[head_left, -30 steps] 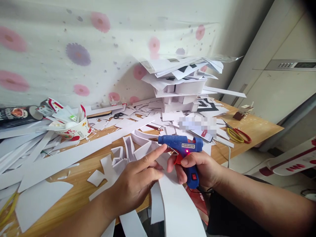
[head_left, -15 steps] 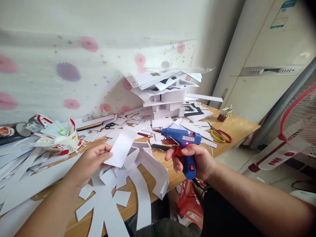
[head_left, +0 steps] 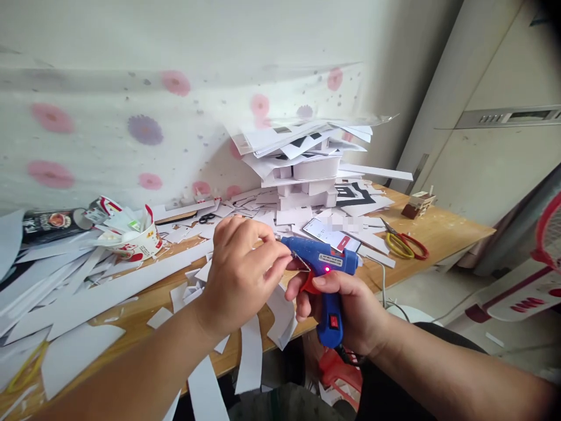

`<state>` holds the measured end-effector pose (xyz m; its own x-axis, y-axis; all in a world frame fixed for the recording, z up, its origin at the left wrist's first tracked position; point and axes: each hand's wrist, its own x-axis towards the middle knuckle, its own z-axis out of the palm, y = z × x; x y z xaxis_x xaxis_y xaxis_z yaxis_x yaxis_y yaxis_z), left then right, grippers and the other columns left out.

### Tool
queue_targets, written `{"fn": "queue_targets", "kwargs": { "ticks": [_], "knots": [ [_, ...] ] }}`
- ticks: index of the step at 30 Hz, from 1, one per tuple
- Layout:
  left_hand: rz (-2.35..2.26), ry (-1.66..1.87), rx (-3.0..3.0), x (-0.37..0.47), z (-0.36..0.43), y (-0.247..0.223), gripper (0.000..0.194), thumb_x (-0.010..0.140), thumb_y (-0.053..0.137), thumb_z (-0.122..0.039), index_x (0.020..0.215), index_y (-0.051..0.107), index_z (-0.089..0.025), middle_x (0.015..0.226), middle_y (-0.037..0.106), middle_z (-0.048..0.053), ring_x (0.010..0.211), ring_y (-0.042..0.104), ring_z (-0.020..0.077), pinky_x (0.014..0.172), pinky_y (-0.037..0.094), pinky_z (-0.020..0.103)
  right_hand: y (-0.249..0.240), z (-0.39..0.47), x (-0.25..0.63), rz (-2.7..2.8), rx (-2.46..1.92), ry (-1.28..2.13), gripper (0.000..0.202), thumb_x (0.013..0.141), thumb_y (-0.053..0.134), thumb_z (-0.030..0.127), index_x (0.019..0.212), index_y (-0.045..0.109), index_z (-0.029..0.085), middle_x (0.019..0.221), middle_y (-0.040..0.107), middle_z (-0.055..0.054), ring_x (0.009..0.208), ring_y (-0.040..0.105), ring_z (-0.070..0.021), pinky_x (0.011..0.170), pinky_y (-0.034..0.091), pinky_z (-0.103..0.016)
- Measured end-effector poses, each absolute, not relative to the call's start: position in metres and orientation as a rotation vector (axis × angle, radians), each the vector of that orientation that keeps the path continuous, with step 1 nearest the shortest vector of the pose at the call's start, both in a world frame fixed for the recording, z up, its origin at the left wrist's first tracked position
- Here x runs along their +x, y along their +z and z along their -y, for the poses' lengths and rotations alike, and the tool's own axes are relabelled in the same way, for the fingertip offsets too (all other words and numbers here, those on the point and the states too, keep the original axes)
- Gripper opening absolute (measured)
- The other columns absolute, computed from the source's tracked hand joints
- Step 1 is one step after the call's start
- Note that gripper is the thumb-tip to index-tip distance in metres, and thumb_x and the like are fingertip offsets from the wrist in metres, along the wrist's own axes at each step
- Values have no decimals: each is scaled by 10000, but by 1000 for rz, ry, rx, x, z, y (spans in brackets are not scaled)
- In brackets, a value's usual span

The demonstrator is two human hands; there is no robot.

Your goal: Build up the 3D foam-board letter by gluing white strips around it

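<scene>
My right hand (head_left: 342, 304) grips a blue hot glue gun (head_left: 326, 257) by its handle, with the index finger at the red trigger. A red light glows on the gun's body, and its nozzle points left. Close by the nozzle is my left hand (head_left: 245, 266), its fingers pinched together by the gun's wire stand. What these fingers hold, if anything, is hidden from me. Below and behind the left hand lie cut white board pieces (head_left: 205, 386), and a curved white strip (head_left: 249, 356) hangs over the table edge.
Scissors with yellow and red handles (head_left: 407, 245) lie at the right of the wooden table (head_left: 464, 231). A lit phone (head_left: 331, 235) rests behind the gun. Further back stands a stacked white board model (head_left: 307, 169). A paper tub (head_left: 135, 240) holds scraps at left.
My left hand has moved right and up to the glue gun's nozzle. The white rectangle it held is out of sight. The view has turned left, and the phone shows more.
</scene>
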<state>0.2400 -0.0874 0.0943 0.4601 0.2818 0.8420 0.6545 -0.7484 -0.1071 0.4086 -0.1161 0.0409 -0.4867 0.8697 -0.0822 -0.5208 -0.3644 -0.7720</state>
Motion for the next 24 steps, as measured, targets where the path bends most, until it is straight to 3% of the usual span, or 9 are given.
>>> {"fn": "queue_targets", "kwargs": {
  "ticks": [13, 20, 24],
  "knots": [
    [803, -1054, -2310, 241, 84, 86, 132, 780, 642, -80, 702, 650, -186, 786, 615, 41, 796, 553, 226, 781, 360, 430, 44, 122, 400, 842, -662, 1831, 171, 614, 644, 225, 740, 702, 125, 719, 682, -48, 568, 604, -136, 615, 492, -275],
    [822, -1013, -2433, 226, 83, 81, 149, 834, 573, -90, 725, 604, -186, 841, 604, 34, 829, 540, 217, 787, 290, 431, 46, 123, 396, 883, -740, 1868, 181, 566, 636, 234, 678, 707, 111, 628, 651, -45, 560, 606, -134, 599, 480, -243],
    [818, -995, -2457, 220, 81, 75, 142, 812, 549, -70, 726, 574, -180, 861, 602, 39, 851, 555, 229, 796, 271, 445, 44, 121, 394, 872, -723, 1913, 166, 552, 629, 193, 692, 689, 128, 704, 679, -42, 549, 607, -126, 575, 474, -238]
  ]
}}
